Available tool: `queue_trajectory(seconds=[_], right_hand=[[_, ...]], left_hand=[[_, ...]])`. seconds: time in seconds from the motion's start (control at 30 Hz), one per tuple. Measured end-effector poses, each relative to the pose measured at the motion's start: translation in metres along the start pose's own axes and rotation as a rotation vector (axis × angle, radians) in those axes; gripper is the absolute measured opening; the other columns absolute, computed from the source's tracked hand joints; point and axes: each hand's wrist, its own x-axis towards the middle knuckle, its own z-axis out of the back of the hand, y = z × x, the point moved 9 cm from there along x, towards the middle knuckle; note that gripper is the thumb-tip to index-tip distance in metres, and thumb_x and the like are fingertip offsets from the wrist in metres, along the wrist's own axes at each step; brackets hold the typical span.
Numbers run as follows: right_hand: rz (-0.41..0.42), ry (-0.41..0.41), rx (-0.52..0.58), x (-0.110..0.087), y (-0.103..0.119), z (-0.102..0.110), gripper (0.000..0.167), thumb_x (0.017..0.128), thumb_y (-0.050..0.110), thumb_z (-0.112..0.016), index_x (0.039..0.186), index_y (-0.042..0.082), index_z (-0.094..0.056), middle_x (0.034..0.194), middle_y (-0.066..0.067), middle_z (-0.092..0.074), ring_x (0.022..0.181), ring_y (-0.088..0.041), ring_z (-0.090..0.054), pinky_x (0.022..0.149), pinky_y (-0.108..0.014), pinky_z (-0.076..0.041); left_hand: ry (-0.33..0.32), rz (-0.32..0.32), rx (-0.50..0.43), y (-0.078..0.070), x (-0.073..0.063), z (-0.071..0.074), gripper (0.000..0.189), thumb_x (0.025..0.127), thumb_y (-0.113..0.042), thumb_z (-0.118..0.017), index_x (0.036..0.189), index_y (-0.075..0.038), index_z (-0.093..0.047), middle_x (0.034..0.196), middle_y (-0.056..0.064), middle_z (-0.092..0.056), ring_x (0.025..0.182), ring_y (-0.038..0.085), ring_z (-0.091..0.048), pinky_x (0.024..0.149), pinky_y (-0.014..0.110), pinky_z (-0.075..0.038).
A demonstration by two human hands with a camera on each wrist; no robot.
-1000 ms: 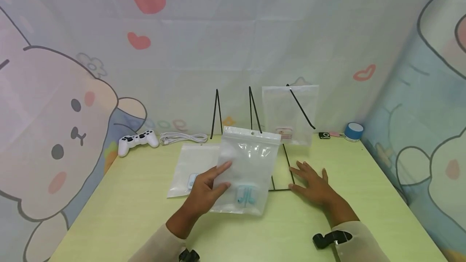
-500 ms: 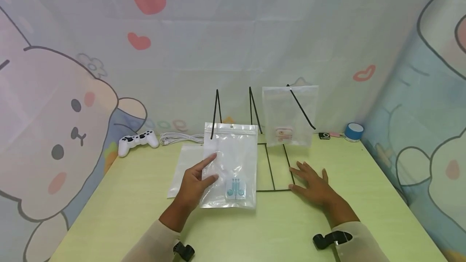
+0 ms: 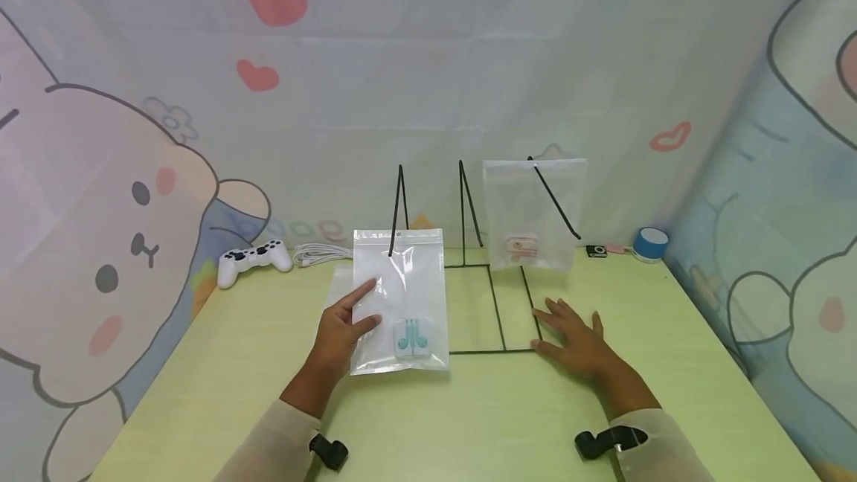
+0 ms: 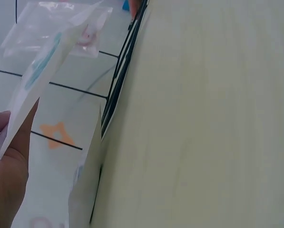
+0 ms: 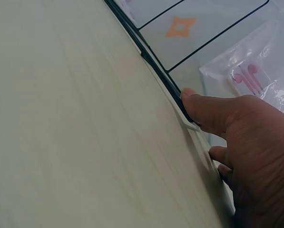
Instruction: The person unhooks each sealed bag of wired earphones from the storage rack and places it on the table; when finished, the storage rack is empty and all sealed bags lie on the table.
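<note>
My left hand (image 3: 335, 337) pinches the left edge of a clear zip bag (image 3: 395, 281), thumb in front and fingers behind. Inside it near the bottom sit light-blue earphones (image 3: 411, 337). A wire hook (image 3: 392, 218) of the black stand crosses in front of the bag's top strip; I cannot tell if it passes through the hole. My right hand (image 3: 576, 341) rests with spread fingers at the right edge of the stand's base (image 3: 475, 352); in the right wrist view its thumb (image 5: 199, 107) touches the base wire. From the right hook hangs another bag (image 3: 535, 203) with pink earphones (image 3: 521, 246).
A further bag (image 3: 340, 281) lies partly hidden behind the held one. At the back left are a white game controller (image 3: 254, 260) and a coiled white cable (image 3: 321, 253). A small black player (image 3: 596, 251) and a blue-and-white round container (image 3: 650, 244) stand back right.
My left hand has carried the bag with blue earphones leftward, from before the middle hook to the left hook, straightening it upright. My right hand has stayed on the base.
</note>
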Motion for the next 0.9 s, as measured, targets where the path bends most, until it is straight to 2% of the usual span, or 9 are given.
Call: queue_trajectory(seconds=[0.2,0.33,0.43,0.67,0.9], right_hand=[[-0.005,0.007,0.021,-0.003,0.001,0.002,0.069,0.105,0.049,-0.069,0.163,0.016,-0.053,0.177,-0.021,-0.035,0.167,-0.051,-0.021,0.121,-0.087,0.008],[-0.005,0.011,0.024,-0.003,0.002,0.002,0.069,0.105,0.049,-0.068,0.164,0.016,-0.052,0.178,-0.021,-0.034,0.167,-0.051,-0.02,0.121,-0.087,0.009],[-0.003,0.011,0.021,-0.002,0.005,0.003,0.069,0.106,0.049,-0.068,0.164,0.016,-0.052,0.178,-0.021,-0.034,0.167,-0.051,-0.02,0.121,-0.087,0.008],[-0.009,0.008,0.011,-0.001,0.004,0.004,0.069,0.105,0.049,-0.069,0.163,0.016,-0.053,0.177,-0.021,-0.035,0.167,-0.05,-0.021,0.121,-0.087,0.007],[-0.003,0.004,0.006,0.0,0.0,0.002,0.069,0.105,0.049,-0.069,0.163,0.016,-0.053,0.177,-0.021,-0.035,0.166,-0.051,-0.022,0.121,-0.088,0.007]], left_hand=[[-0.018,0.054,0.042,0.009,0.007,0.017,0.072,0.097,0.011,-0.072,0.162,-0.015,-0.055,0.17,0.01,-0.05,0.125,0.011,-0.065,0.093,0.019,-0.061],[-0.031,0.063,0.082,0.003,0.009,0.028,0.071,0.098,0.009,-0.072,0.163,-0.016,-0.054,0.172,0.011,-0.048,0.126,0.014,-0.064,0.092,0.018,-0.06],[-0.028,0.078,0.111,0.001,0.011,0.039,0.072,0.098,0.007,-0.073,0.164,-0.016,-0.053,0.173,0.012,-0.046,0.125,0.01,-0.064,0.092,0.017,-0.06],[-0.041,0.106,0.15,0.005,0.021,0.075,0.075,0.097,0.005,-0.074,0.165,-0.015,-0.05,0.175,0.009,-0.041,0.125,-0.005,-0.058,0.093,0.013,-0.057],[-0.014,0.118,0.192,-0.001,0.027,0.105,0.075,0.1,0.001,-0.074,0.168,-0.016,-0.046,0.179,0.008,-0.035,0.124,-0.005,-0.06,0.094,0.015,-0.058]])
